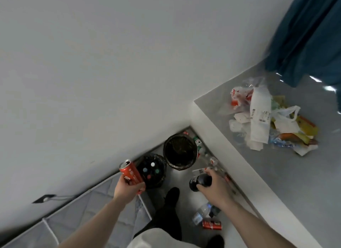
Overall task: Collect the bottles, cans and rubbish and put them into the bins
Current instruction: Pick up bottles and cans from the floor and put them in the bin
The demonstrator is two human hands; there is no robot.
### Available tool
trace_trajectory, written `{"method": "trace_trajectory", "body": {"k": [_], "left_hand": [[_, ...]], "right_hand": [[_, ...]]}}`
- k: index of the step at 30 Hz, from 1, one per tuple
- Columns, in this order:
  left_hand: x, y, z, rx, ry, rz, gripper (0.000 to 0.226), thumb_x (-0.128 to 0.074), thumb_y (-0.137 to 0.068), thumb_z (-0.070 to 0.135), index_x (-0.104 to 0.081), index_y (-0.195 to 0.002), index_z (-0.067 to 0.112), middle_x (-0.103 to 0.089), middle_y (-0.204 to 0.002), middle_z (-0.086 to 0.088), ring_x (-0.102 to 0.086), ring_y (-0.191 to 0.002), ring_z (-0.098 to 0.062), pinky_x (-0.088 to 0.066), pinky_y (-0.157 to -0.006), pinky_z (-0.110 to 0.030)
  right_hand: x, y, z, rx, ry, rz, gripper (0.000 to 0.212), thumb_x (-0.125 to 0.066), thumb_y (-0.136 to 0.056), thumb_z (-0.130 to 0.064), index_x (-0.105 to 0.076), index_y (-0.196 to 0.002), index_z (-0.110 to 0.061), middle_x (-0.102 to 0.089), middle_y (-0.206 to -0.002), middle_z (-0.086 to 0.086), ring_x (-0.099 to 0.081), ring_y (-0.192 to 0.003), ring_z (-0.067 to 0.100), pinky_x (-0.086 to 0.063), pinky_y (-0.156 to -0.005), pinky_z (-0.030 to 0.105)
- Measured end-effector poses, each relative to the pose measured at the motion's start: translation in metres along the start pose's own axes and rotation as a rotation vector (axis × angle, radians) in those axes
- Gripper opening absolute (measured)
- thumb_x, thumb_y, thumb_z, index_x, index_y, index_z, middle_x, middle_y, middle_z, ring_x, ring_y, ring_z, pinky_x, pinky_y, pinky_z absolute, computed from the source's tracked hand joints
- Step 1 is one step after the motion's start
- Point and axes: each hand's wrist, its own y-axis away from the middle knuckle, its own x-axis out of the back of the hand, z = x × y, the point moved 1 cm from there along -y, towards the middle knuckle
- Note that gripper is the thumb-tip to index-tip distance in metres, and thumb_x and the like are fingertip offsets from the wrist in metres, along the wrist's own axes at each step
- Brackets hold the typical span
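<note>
The left hand [127, 188] holds a red can [130, 174] upright beside the small bin [152, 171], its grip curled around the can. The right hand [214, 190] grips a dark bottle [200, 181] above the floor, near the larger bin [180, 150]. Rubbish [267, 118] lies on the grey worktop [258, 174]. Another red can [212, 225] lies on the floor.
</note>
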Motion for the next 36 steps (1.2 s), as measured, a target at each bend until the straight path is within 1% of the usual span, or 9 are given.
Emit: {"method": "trace_trajectory", "body": {"k": [5,8,12,16,20,24,30,33,36], "left_hand": [[0.011,-0.097,-0.014,-0.056,-0.236,0.025,0.062,-0.09,-0.049,0.038,-0.061,-0.103,0.029,-0.073,-0.092,0.007,-0.069,-0.086,-0.018,-0.056,-0.082,-0.038],[0.004,-0.147,-0.022,-0.108,-0.326,0.033,0.056,-0.088,-0.052,0.032,-0.06,-0.1,0.031,-0.072,-0.09,0.008,-0.069,-0.085,-0.018,-0.055,-0.077,-0.036],[-0.018,-0.211,-0.055,-0.128,-0.399,0.103,0.05,-0.085,-0.06,0.035,-0.055,-0.1,0.03,-0.07,-0.098,0.002,-0.067,-0.091,-0.025,-0.054,-0.075,-0.037],[-0.048,-0.264,-0.094,-0.188,-0.384,0.228,0.052,-0.085,-0.069,0.038,-0.056,-0.11,0.025,-0.066,-0.11,-0.001,-0.064,-0.102,-0.029,-0.05,-0.081,-0.038],[-0.073,-0.312,-0.128,-0.262,-0.38,0.324,0.048,-0.082,-0.075,0.038,-0.054,-0.111,0.024,-0.063,-0.112,0.001,-0.062,-0.105,-0.028,-0.045,-0.079,-0.035],[-0.094,-0.345,-0.155,-0.365,-0.455,0.445,0.046,-0.081,-0.076,0.047,-0.053,-0.102,0.022,-0.067,-0.103,-0.003,-0.062,-0.096,-0.033,-0.046,-0.081,-0.039],[-0.101,-0.375,-0.183,-0.598,-0.503,0.522,0.049,-0.078,-0.074,0.058,-0.044,-0.096,0.031,-0.065,-0.088,0.009,-0.066,-0.089,-0.023,-0.041,-0.083,-0.037],[-0.102,-0.382,-0.188,-0.698,-0.498,0.536,0.052,-0.077,-0.073,0.059,-0.044,-0.103,0.031,-0.069,-0.092,0.008,-0.068,-0.093,-0.024,-0.043,-0.085,-0.039],[-0.098,-0.38,-0.19,-0.705,-0.446,0.505,0.052,-0.075,-0.074,0.059,-0.048,-0.106,0.029,-0.071,-0.096,0.005,-0.067,-0.096,-0.025,-0.043,-0.089,-0.039]], "right_hand": [[-0.056,-0.058,-0.032,-0.051,-0.047,-0.016,0.055,-0.079,-0.071,-0.051,-0.05,-0.115,-0.036,-0.064,-0.107,-0.014,-0.066,-0.096,0.012,-0.056,-0.084,0.038],[-0.087,-0.09,-0.039,-0.046,-0.088,-0.033,0.043,-0.081,-0.076,-0.044,-0.053,-0.108,-0.035,-0.062,-0.092,-0.02,-0.059,-0.078,-0.004,-0.053,-0.073,0.025],[-0.147,-0.141,-0.021,-0.048,-0.201,-0.056,0.043,-0.083,-0.07,-0.048,-0.053,-0.101,-0.045,-0.07,-0.093,-0.019,-0.067,-0.084,-0.003,-0.059,-0.079,0.032],[-0.215,-0.194,0.001,-0.023,-0.279,-0.1,0.046,-0.086,-0.074,-0.024,-0.056,-0.106,-0.038,-0.072,-0.099,-0.013,-0.067,-0.085,-0.009,-0.056,-0.077,0.015],[-0.284,-0.238,0.023,0.027,-0.263,-0.123,0.047,-0.079,-0.065,-0.046,-0.055,-0.105,-0.044,-0.07,-0.098,-0.018,-0.067,-0.091,-0.001,-0.058,-0.084,0.031],[-0.327,-0.269,0.024,0.105,-0.152,-0.136,0.045,-0.078,-0.071,-0.046,-0.052,-0.108,-0.043,-0.063,-0.103,-0.02,-0.059,-0.093,0.003,-0.047,-0.075,0.021],[-0.379,-0.304,0.031,0.135,-0.007,-0.093,0.051,-0.073,-0.068,-0.052,-0.052,-0.113,-0.04,-0.062,-0.105,-0.016,-0.063,-0.097,0.012,-0.057,-0.083,0.035],[-0.397,-0.307,0.028,0.115,0.023,-0.051,0.049,-0.075,-0.068,-0.049,-0.053,-0.11,-0.037,-0.062,-0.102,-0.011,-0.063,-0.095,0.016,-0.056,-0.081,0.036],[-0.41,-0.299,0.017,0.125,0.045,0.005,0.048,-0.077,-0.069,-0.046,-0.054,-0.109,-0.034,-0.062,-0.099,-0.007,-0.064,-0.093,0.021,-0.055,-0.079,0.036]]}}
